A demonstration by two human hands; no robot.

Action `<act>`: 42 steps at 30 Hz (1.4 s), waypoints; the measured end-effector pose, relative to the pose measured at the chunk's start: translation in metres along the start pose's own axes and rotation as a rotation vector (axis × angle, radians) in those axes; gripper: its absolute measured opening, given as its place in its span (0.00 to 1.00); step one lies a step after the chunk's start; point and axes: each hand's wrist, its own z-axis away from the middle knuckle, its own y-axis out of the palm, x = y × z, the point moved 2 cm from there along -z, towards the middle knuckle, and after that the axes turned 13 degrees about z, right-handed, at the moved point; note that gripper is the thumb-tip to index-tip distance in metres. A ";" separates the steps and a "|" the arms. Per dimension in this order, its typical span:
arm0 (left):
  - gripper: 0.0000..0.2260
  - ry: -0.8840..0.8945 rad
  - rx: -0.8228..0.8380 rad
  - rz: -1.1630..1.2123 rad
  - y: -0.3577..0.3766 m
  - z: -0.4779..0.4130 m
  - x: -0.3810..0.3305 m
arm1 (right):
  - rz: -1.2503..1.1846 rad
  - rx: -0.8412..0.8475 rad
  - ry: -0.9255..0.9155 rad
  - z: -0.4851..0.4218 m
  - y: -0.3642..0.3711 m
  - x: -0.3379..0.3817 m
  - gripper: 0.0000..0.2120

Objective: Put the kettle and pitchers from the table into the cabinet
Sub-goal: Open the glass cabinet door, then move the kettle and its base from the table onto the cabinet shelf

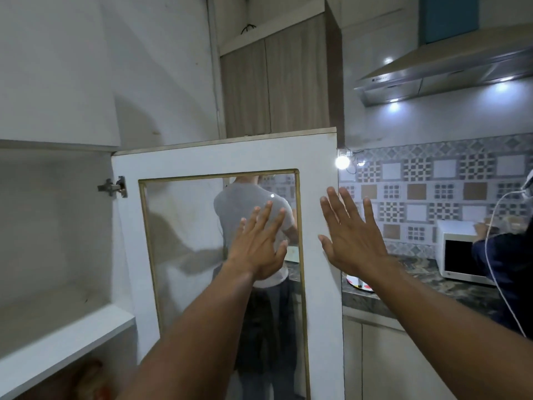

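A white cabinet [52, 226] stands open at the left, its upper shelf [66, 333] bare. Its white door [225, 157] with a glass pane swings out in the middle of the view. My left hand [259, 243] is spread flat in front of the glass, fingers apart, holding nothing. My right hand [352, 235] is spread at the door's right edge, also holding nothing. No kettle or pitcher is visible; something brownish [83, 376] shows dimly below the shelf.
A person in a grey shirt [253, 226] stands behind the glass door. At the right, a stone counter [403, 295] carries a white microwave [458, 255], and another person's dark sleeve [501, 269] reaches in. A range hood [447, 67] hangs above.
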 end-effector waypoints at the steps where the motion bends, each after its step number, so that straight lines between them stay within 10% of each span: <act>1: 0.32 -0.016 -0.014 -0.001 -0.010 0.011 -0.001 | 0.006 -0.009 -0.036 0.004 -0.011 0.005 0.38; 13: 0.32 -0.598 -0.022 -0.250 -0.173 0.300 0.118 | -0.568 -0.069 -0.607 0.047 -0.161 0.264 0.31; 26: 0.31 -1.434 -0.304 -0.711 -0.419 0.720 0.136 | -1.174 -0.298 -1.270 0.193 -0.479 0.616 0.30; 42: 0.31 -2.234 -0.538 -0.903 -0.351 0.910 -0.047 | -1.340 -0.299 -2.051 0.418 -0.596 0.719 0.29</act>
